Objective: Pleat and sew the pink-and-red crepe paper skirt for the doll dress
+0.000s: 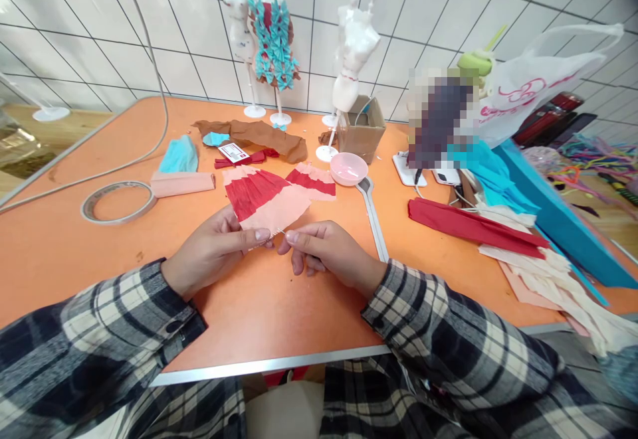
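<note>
My left hand [214, 252] pinches the lower edge of a fan-shaped piece of red and pink crepe paper [266, 200], holding it just above the orange table [74, 253]. My right hand [323, 248] is closed in a pinch right beside it, thumb and forefinger on something thin like a needle at the paper's edge; I cannot make it out clearly. A second red and pink paper piece [314, 181] lies flat just behind.
A tape roll [118, 201], a pink paper roll [182, 183], blue and brown paper scraps, a pink bowl [348, 168], a cardboard box [366, 127] and three small mannequins [272, 40] stand behind. Red and cream paper sheets [473, 226] and a plastic bag [533, 87] lie right.
</note>
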A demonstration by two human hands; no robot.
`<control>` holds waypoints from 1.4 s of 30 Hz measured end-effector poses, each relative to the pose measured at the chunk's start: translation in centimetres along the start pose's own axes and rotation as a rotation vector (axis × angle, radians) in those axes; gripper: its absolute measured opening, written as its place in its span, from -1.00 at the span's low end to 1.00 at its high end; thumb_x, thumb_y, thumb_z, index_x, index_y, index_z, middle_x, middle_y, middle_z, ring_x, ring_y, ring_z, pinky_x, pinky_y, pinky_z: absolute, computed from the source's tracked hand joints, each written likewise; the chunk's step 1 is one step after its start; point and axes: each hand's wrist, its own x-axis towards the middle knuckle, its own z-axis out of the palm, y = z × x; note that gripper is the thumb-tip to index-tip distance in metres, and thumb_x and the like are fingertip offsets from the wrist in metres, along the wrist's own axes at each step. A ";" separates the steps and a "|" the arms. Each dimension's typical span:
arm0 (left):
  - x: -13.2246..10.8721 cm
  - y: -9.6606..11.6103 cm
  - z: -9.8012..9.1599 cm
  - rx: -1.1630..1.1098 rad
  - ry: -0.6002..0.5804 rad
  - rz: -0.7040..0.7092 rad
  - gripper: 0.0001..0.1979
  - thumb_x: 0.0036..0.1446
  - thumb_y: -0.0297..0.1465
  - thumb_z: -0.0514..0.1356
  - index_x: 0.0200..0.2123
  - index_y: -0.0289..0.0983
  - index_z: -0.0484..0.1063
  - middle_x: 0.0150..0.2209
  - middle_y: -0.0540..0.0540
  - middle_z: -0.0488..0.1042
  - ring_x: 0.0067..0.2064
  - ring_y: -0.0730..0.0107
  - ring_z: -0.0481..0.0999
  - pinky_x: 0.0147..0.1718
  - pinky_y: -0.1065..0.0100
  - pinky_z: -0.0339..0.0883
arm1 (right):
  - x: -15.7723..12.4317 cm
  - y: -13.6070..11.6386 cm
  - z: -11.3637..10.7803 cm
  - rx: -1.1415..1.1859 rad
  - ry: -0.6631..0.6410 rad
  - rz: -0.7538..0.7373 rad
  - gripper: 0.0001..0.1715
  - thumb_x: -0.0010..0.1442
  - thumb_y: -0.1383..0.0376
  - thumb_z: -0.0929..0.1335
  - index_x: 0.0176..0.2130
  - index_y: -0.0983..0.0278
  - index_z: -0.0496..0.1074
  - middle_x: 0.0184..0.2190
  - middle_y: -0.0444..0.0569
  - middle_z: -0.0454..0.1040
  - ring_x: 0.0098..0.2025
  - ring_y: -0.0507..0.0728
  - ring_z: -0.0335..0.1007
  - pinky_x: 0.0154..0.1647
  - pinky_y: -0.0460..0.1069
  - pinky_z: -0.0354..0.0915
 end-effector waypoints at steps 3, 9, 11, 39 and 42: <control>0.0 0.1 0.2 -0.009 -0.003 0.002 -0.92 0.11 -0.44 0.38 -0.31 -0.31 0.56 -0.39 -0.06 0.56 -0.31 0.33 0.53 -0.26 0.34 0.44 | 0.0 0.0 0.0 0.000 -0.001 0.003 -0.54 0.26 -0.03 0.39 -0.24 0.33 0.58 -0.57 -0.15 0.47 -0.64 -0.09 0.09 -0.55 -0.13 0.15; 0.0 0.5 0.5 -0.048 -0.027 0.018 -0.90 0.13 -0.42 0.37 -0.30 -0.34 0.56 -0.36 -0.09 0.56 -0.29 0.32 0.53 -0.25 0.32 0.46 | 0.0 -0.1 0.0 0.006 0.001 0.011 -0.52 0.29 -0.02 0.36 -0.15 0.34 0.59 -0.51 -0.13 0.52 -0.66 -0.11 0.08 -0.54 -0.11 0.21; 0.0 0.5 0.5 -0.036 -0.011 0.011 -0.89 0.12 -0.42 0.37 -0.29 -0.34 0.56 -0.35 -0.10 0.56 -0.27 0.32 0.52 -0.22 0.32 0.46 | 0.0 -0.2 0.1 0.005 0.007 0.015 -0.52 0.29 -0.02 0.35 -0.16 0.34 0.59 -0.51 -0.12 0.53 -0.66 -0.11 0.08 -0.55 -0.12 0.21; 0.0 0.5 0.5 -0.043 -0.011 0.012 -0.90 0.12 -0.42 0.37 -0.32 -0.33 0.54 -0.38 -0.08 0.54 -0.30 0.31 0.51 -0.25 0.30 0.44 | 0.0 -0.1 -0.1 0.011 -0.021 0.013 -0.50 0.28 -0.05 0.36 -0.16 0.33 0.58 -0.50 -0.12 0.54 -0.65 -0.11 0.08 -0.51 -0.11 0.23; 0.0 0.6 0.7 -0.042 -0.021 0.018 -0.92 0.13 -0.44 0.35 -0.32 -0.33 0.53 -0.37 -0.08 0.53 -0.30 0.31 0.50 -0.25 0.30 0.43 | 0.0 -0.2 -0.1 0.015 -0.014 0.012 -0.48 0.28 -0.06 0.36 -0.16 0.33 0.58 -0.49 -0.10 0.55 -0.65 -0.11 0.08 -0.51 -0.11 0.24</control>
